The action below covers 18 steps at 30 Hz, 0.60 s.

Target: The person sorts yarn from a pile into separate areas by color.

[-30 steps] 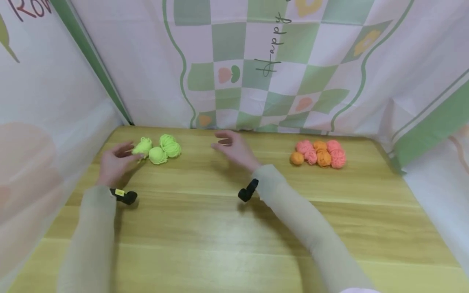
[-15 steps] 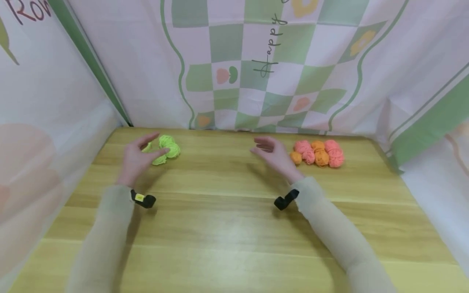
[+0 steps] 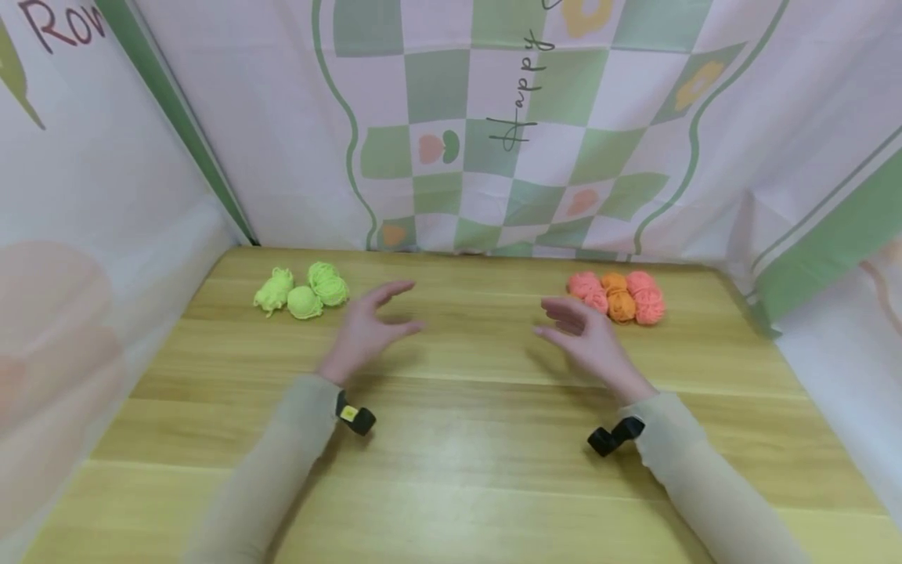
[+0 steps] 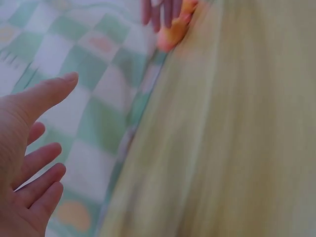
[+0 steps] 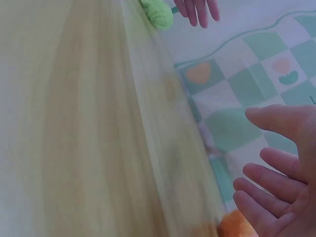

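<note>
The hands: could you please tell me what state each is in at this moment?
Left hand: open, holding nothing.
Right hand: open, holding nothing.

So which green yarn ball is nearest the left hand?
The rightmost green ball, closest to the left hand; the small round ball and leftmost ball lie farther left in the head view.

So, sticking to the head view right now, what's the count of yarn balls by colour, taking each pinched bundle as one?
Green yarn balls: 3
Pink yarn balls: 2
Orange yarn ball: 1
Total in sight: 6; anything behind the right hand is left out.
</note>
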Each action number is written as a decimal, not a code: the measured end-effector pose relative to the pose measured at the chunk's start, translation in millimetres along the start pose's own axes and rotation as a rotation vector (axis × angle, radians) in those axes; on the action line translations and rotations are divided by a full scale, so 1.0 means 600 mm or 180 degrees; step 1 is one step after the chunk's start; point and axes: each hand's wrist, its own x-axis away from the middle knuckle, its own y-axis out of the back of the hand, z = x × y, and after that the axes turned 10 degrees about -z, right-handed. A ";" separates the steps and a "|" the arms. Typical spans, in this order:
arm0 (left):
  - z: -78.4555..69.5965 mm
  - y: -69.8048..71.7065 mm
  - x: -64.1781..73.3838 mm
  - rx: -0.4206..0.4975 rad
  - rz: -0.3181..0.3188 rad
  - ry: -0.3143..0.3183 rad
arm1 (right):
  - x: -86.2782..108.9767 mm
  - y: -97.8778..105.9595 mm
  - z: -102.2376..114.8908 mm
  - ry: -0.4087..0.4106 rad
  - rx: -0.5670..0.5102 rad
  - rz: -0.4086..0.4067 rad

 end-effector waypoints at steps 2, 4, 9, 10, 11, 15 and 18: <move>-0.005 -0.028 0.002 0.0021 0.0103 -0.0040 | 0.007 0.008 -0.009 -0.0031 0.0020 -0.0005; -0.012 -0.055 0.005 0.0027 0.0209 -0.0076 | 0.013 0.017 -0.016 -0.0055 0.0033 -0.0004; -0.032 -0.123 0.008 0.0092 0.0541 -0.0331 | 0.026 0.043 -0.026 -0.0065 0.0077 -0.0084; -0.036 -0.136 0.008 0.0098 0.0593 -0.0392 | 0.028 0.048 -0.026 -0.0074 0.0098 -0.0116; -0.042 -0.149 0.008 0.0117 0.0647 -0.0438 | 0.029 0.053 -0.027 -0.0084 0.0122 -0.0145; -0.061 -0.195 0.003 0.0076 0.0768 -0.0569 | 0.033 0.070 -0.030 -0.0122 0.0212 -0.0237; -0.073 -0.224 -0.004 0.0053 0.0797 -0.0598 | 0.035 0.083 -0.037 -0.0164 0.0264 -0.0299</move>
